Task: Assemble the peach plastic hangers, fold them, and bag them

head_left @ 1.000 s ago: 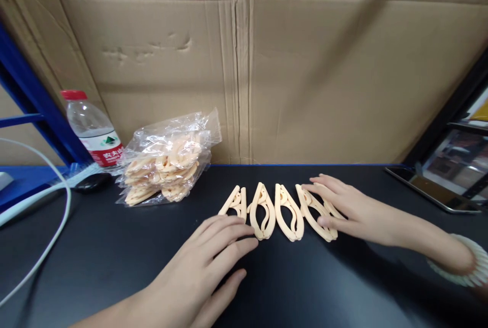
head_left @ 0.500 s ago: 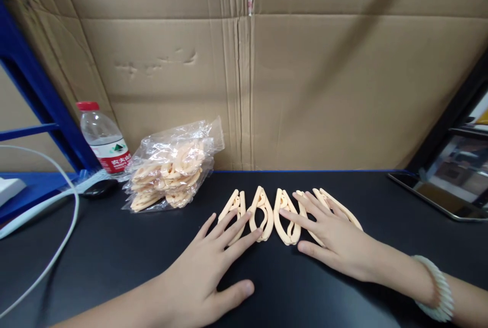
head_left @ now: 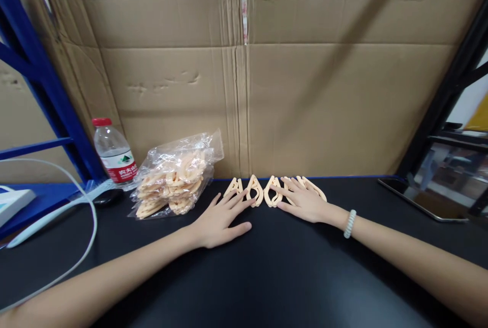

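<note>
Several beige folded plastic hangers [head_left: 269, 197] lie in a row along the far edge of the black desk, their narrow ends by the cardboard. My left hand [head_left: 218, 220] is open, palm down, its spread fingertips on the hangers at the left of the row. Flat over those at the right lies my right hand [head_left: 307, 205], also open, with fingers spread and partly hiding them. A pale coiled band [head_left: 349, 224] circles my right wrist. Left of the row, a clear plastic bag [head_left: 175, 175] holds a pile of similar beige pieces.
A red-capped water bottle [head_left: 114, 155] stands at the back left, near a dark mouse-like object [head_left: 109, 198]. A white cable [head_left: 89, 246] loops across the left side. Cardboard [head_left: 343, 109] walls the back. A flat tablet-like device [head_left: 423, 201] lies at the right.
Both hands and the hangers have moved away from me, up to the desk's back edge. The camera has tilted up, showing the cardboard's top and more of my forearms. The bag has stayed put.
</note>
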Motion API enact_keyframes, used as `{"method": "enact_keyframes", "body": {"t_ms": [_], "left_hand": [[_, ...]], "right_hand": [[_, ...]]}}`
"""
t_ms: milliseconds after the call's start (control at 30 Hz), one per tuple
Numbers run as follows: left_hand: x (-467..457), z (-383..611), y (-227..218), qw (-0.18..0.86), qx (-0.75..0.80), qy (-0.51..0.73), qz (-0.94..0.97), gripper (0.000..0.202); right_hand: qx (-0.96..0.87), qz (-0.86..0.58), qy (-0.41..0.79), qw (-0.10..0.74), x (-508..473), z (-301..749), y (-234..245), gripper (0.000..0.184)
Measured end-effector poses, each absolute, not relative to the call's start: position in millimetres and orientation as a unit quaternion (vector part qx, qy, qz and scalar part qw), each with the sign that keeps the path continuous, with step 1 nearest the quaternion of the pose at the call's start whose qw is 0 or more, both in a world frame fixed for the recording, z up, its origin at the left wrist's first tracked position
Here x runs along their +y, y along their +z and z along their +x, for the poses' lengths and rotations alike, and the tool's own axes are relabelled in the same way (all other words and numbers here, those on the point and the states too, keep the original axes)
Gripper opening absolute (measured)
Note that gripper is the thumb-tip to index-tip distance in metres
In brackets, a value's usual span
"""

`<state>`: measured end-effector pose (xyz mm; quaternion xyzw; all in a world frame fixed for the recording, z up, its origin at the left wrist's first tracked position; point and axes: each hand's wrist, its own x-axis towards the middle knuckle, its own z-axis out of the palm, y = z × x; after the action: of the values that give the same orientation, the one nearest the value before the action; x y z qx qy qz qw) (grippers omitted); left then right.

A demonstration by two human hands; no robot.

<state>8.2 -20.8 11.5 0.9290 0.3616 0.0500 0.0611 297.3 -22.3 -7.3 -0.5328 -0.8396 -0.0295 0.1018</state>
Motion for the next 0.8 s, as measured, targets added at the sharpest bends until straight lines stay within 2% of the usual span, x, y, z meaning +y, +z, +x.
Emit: {"method": "enact_keyframes", "body": {"t_ms": [267, 400, 500, 700, 800], "left_hand": [[-22, 7, 12, 0.053, 0.364, 0.048, 0.929, 0.061], [-24, 7, 11, 0.024, 0.359, 0.082, 0.929, 0.060], [-29, 7, 12, -0.056, 0.331, 0.124, 0.934, 0.052], [-44, 8, 29, -0.317, 0.171, 0.223, 0.906, 0.032], [-48, 8, 46, -0.347, 0.229, 0.253, 0.874, 0.028]], "right_hand": [[-0.831, -0.529, -0.079, 0.154, -16, 300, -14, 0.060], [-0.829, -0.516, -0.110, 0.186, -21, 299, -12, 0.049], [-0.838, -0.491, -0.127, 0.202, -23, 299, -11, 0.040], [-0.845, -0.414, -0.191, 0.280, -21, 301, -18, 0.023], [-0.844, -0.404, -0.199, 0.291, -22, 299, -19, 0.019]]}}
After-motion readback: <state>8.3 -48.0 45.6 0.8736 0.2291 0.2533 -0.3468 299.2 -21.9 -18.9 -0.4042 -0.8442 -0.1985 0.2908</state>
